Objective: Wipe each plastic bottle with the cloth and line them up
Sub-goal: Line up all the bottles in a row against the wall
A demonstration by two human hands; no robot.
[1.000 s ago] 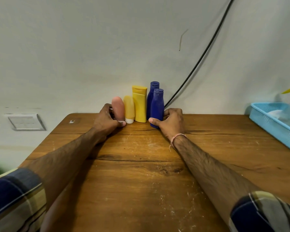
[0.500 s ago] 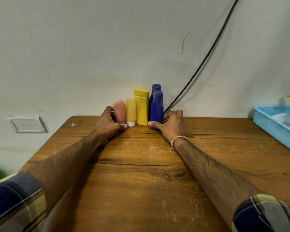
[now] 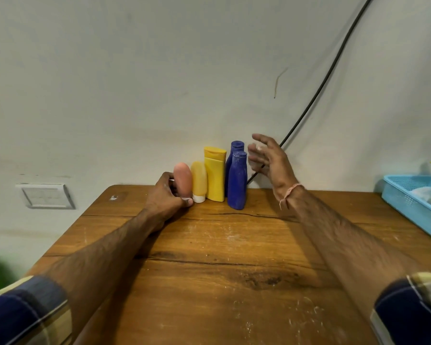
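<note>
Several plastic bottles stand in a tight row against the wall at the far edge of the wooden table (image 3: 209, 257): a pink tube (image 3: 183, 176), a pale yellow tube (image 3: 199, 179), a yellow flat bottle (image 3: 214, 173), and two blue bottles, one in front (image 3: 237, 181) and one behind (image 3: 236, 145). My left hand (image 3: 166, 197) grips the base of the pink tube. My right hand (image 3: 269, 159) hovers in the air just right of the blue bottles, fingers spread, touching nothing. A white cloth (image 3: 424, 191) lies in the blue basket.
A light blue plastic basket (image 3: 408, 202) sits at the table's right edge. A black cable (image 3: 321, 90) runs down the wall behind the bottles. A wall switch plate (image 3: 45, 195) is left of the table.
My right hand has let go of the front blue bottle and lifted up and to the right. My left hand still holds the pink tube.
</note>
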